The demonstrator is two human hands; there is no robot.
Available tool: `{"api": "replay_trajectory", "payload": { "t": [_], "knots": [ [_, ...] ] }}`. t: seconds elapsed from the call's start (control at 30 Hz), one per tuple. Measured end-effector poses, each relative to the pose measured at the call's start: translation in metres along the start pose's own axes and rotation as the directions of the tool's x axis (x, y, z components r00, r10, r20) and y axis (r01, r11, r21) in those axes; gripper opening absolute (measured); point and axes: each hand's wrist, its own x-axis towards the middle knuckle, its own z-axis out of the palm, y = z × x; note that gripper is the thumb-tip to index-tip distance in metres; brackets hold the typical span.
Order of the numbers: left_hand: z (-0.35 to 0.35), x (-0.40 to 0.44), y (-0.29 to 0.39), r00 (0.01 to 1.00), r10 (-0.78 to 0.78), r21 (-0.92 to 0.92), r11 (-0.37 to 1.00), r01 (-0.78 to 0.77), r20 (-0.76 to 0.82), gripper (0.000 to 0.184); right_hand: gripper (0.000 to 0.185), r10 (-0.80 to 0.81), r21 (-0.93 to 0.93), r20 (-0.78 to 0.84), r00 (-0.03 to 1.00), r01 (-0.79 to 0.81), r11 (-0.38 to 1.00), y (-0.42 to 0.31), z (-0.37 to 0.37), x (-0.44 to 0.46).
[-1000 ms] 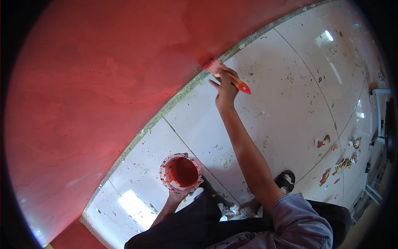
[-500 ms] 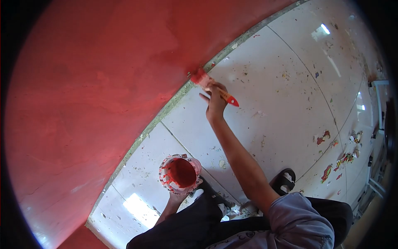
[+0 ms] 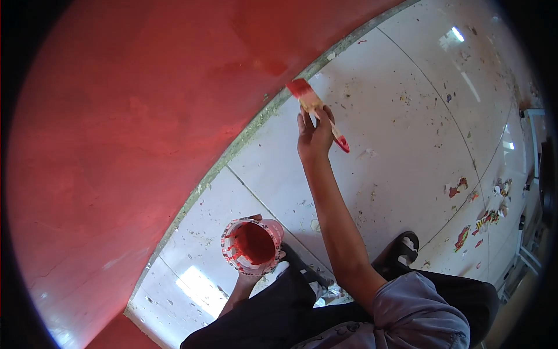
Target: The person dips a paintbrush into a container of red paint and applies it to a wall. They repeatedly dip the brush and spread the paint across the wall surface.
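Note:
My right hand grips a flat paintbrush by its wooden handle, whose end is red. The bristles are loaded with red paint and lie at the lower edge of the red wall; whether they touch it I cannot tell. Low in the view, my left hand holds a paint bucket from beneath and behind, its fingers mostly hidden. Red paint coats the inside of the bucket, and its pale rim has printed markings. A darker, wet-looking patch shows on the wall near the brush.
A rough greenish strip runs between wall and floor. Paint flakes and debris lie over the white tiled floor, with colourful scraps at the right. My sandalled foot stands near my right arm. A white metal frame stands at the far right.
My right hand has moved up and to the right with the paintbrush, along the wall's lower edge. The brush is tilted differently. The bucket in my left hand has barely moved.

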Motion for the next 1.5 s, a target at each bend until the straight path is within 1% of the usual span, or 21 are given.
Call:
{"api": "replay_trajectory", "payload": {
  "t": [0.07, 0.1, 0.2, 0.27, 0.33, 0.37, 0.4, 0.47, 0.6, 0.63, 0.73, 0.8, 0.9, 1.03, 1.13, 1.2, 1.27, 1.37, 1.4, 1.47, 1.5],
  "knots": [
    [-0.011, 0.0, -0.01, 0.993, 0.097, 0.109, 0.989, -0.105, 0.072, 0.084, 0.025, 0.062, -0.06, 0.12, 0.991, -0.055, 0.997, 0.016, 0.003, 0.006],
    [-0.013, 0.0, -0.014, 0.991, 0.113, 0.123, 0.985, -0.122, 0.074, 0.086, 0.021, 0.147, -0.114, 0.054, 0.988, -0.14, 0.983, 0.022, 0.005, 0.001],
    [-0.018, 0.001, -0.022, 0.98, 0.173, 0.196, 0.962, -0.19, 0.1, 0.087, 0.021, 0.106, -0.189, 0.029, 0.994, -0.099, 0.977, 0.008, -0.003, -0.003],
    [-0.02, 0.003, -0.021, 0.969, 0.21, 0.303, 0.922, -0.24, 0.126, 0.085, 0.021, 0.05, -0.028, 0.049, 0.998, -0.049, 0.998, 0.007, -0.008, 0.009],
    [-0.012, 0.003, -0.016, 0.985, 0.138, 0.234, 0.959, -0.158, 0.101, 0.083, 0.022, 0.042, 0.041, 0.106, 0.994, -0.046, 0.998, 0.021, 0.0, 0.014],
    [-0.01, 0.004, -0.015, 0.984, 0.14, 0.226, 0.961, -0.161, 0.108, 0.082, 0.025, 0.153, -0.043, 0.144, 0.978, -0.148, 0.988, 0.042, -0.009, 0.017],
    [-0.008, 0.005, -0.014, 0.983, 0.142, 0.218, 0.962, -0.164, 0.116, 0.081, 0.027, 0.261, -0.062, 0.037, 0.965, -0.259, 0.964, 0.044, 0.0, -0.003],
    [-0.006, 0.008, -0.01, 0.983, 0.134, 0.27, 0.949, -0.165, 0.128, 0.078, 0.03, 0.227, -0.176, -0.01, 0.974, -0.225, 0.958, 0.032, -0.007, -0.008],
    [-0.002, 0.009, -0.001, 0.982, 0.121, 0.406, 0.898, -0.17, 0.143, 0.067, 0.03, 0.039, 0.0, 0.043, 0.998, -0.039, 0.999, -0.002, 0.002, 0.006],
    [-0.002, 0.008, -0.003, 0.986, 0.115, 0.468, 0.869, -0.159, 0.12, 0.063, 0.03, 0.07, -0.047, 0.111, 0.991, -0.066, 0.997, 0.012, -0.003, 0.015],
    [-0.002, 0.008, -0.006, 0.986, 0.131, 0.529, 0.832, -0.168, 0.107, 0.06, 0.026, 0.258, -0.17, 0.003, 0.966, -0.253, 0.952, 0.035, 0.002, -0.005],
    [-0.001, 0.011, -0.004, 0.979, 0.158, 0.488, 0.849, -0.202, 0.131, 0.061, 0.024, 0.137, -0.323, 0.039, 0.99, -0.118, 0.939, 0.02, -0.013, -0.006],
    [-0.002, 0.01, -0.002, 0.984, 0.12, 0.419, 0.893, -0.165, 0.13, 0.065, 0.016, -0.176, -0.425, 0.157, 0.972, 0.228, 0.876, -0.013, -0.02, -0.001],
    [-0.003, 0.008, -0.003, 0.987, 0.111, 0.421, 0.895, -0.149, 0.115, 0.07, 0.008, -0.392, -0.462, 0.308, 0.867, 0.497, 0.735, -0.005, 0.004, 0.018],
    [-0.002, 0.01, -0.005, 0.98, 0.142, 0.38, 0.906, -0.184, 0.136, 0.071, 0.004, -0.4, -0.422, 0.466, 0.789, 0.596, 0.683, 0.027, 0.009, 0.018],
    [0.0, 0.011, -0.003, 0.979, 0.141, 0.359, 0.915, -0.185, 0.146, 0.071, 0.003, -0.222, -0.49, 0.473, 0.853, 0.464, 0.738, 0.03, 0.014, -0.01],
    [0.004, 0.01, 0.003, 0.997, 0.059, 0.246, 0.967, -0.07, 0.053, 0.075, 0.002, -0.22, -0.515, 0.494, 0.841, 0.487, 0.706, 0.015, 0.003, -0.018],
    [0.009, 0.005, 0.003, 0.985, -0.126, 0.004, 0.992, 0.127, -0.114, 0.083, 0.008, -0.406, -0.531, 0.441, 0.801, 0.597, 0.601, 0.001, 0.003, -0.007],
    [0.008, 0.004, 0.0, 0.984, -0.12, 0.041, 0.991, 0.127, -0.129, 0.083, 0.009, -0.453, -0.53, 0.402, 0.796, 0.606, 0.594, 0.0, 0.011, -0.003],
    [0.005, 0.007, -0.001, 0.998, -0.018, 0.239, 0.971, 0.033, -0.066, 0.076, 0.007, -0.483, -0.465, 0.645, 0.592, 0.806, 0.367, 0.026, 0.015, 0.012],
    [0.003, 0.009, -0.001, 0.998, 0.065, 0.384, 0.921, -0.068, 0.021, 0.07, 0.006, -0.42, -0.475, 0.661, 0.621, 0.78, 0.407, 0.036, 0.016, 0.004]
  ]
}}
